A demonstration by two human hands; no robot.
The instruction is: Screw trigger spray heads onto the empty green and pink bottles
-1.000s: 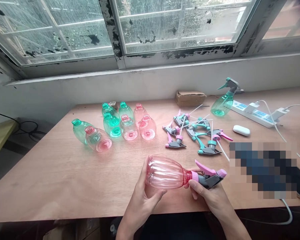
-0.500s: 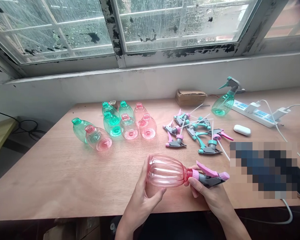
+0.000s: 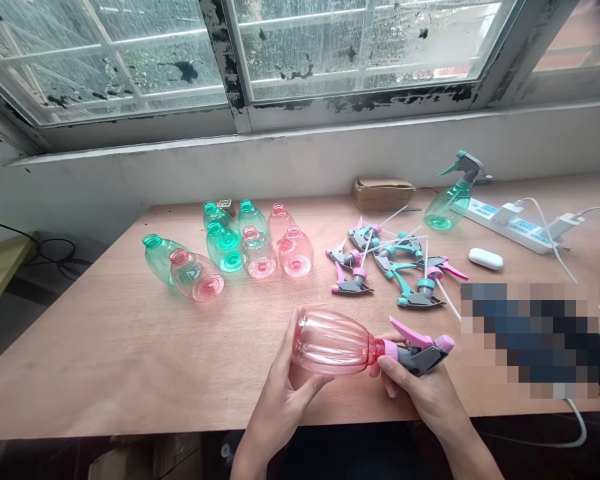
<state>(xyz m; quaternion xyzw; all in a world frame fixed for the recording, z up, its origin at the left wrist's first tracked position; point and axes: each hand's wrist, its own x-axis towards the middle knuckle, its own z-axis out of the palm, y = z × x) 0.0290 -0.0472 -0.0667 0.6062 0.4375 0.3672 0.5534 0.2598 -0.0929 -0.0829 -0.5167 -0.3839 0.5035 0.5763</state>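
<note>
A pink clear spray bottle [image 3: 333, 341] lies sideways between my hands above the table's front part, its base to the left. My left hand [image 3: 293, 387] is wrapped round the base end, thumb below. On its neck sits a pink and grey trigger sprayer head [image 3: 423, 350]. My right hand [image 3: 413, 383] grips the pink collar at the neck, with the thumb on the near side and some fingers hidden behind. Beyond the bottle lies a pile of pink and teal trigger heads [image 3: 393, 267] with white tubes.
Several green and pink bottles [image 3: 224, 250] without heads stand or lean at the back left. A green spray bottle [image 3: 447, 207] with its head on stands beside a power strip [image 3: 510, 227]. A cardboard box [image 3: 384, 195], a white case [image 3: 486, 259] and a blurred-out object [image 3: 530, 340] are also on the table [image 3: 105, 360].
The trigger head has turned slightly about the bottle's neck. Both hands keep their hold in nearly the same place.
</note>
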